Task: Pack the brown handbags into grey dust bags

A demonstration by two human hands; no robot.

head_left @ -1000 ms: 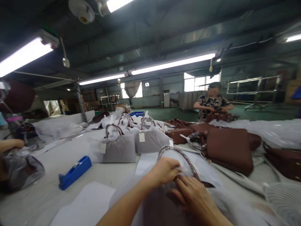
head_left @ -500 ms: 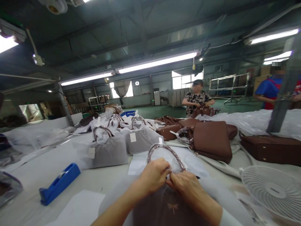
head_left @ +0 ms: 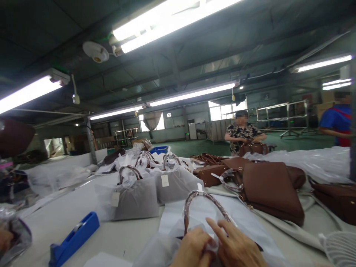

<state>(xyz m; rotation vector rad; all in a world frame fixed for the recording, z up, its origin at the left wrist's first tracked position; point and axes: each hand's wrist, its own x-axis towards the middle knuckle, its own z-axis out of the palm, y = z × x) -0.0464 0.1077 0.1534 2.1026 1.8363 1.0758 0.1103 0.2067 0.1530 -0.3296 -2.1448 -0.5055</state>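
Observation:
A handbag stands right in front of me, with wrapped brown handles (head_left: 186, 212) arching up and a white tip at their top. A translucent plastic cover (head_left: 158, 249) lies around the bag's body, most of which is below the view. Inside the near handle, my left hand (head_left: 193, 247) is closed, its fingers pinching a bunched part of the cover. Beside it, touching the handle area, my right hand (head_left: 237, 243) has its index finger stretched out and its fingers apart. The right thumb is hidden.
A blue tape dispenser (head_left: 75, 239) lies at left. Covered handbags (head_left: 136, 202) with tags stand ahead; uncovered brown bags (head_left: 271, 189) lie to the right. A white fan grille (head_left: 340, 248) is at lower right. One co-worker (head_left: 244, 129) handles a bag across the table; another person (head_left: 336, 120) stands far right.
My view has tilted up, so the table sits lower in the picture. My right hand's index finger has lifted and straightened. My left hand still pinches the cover.

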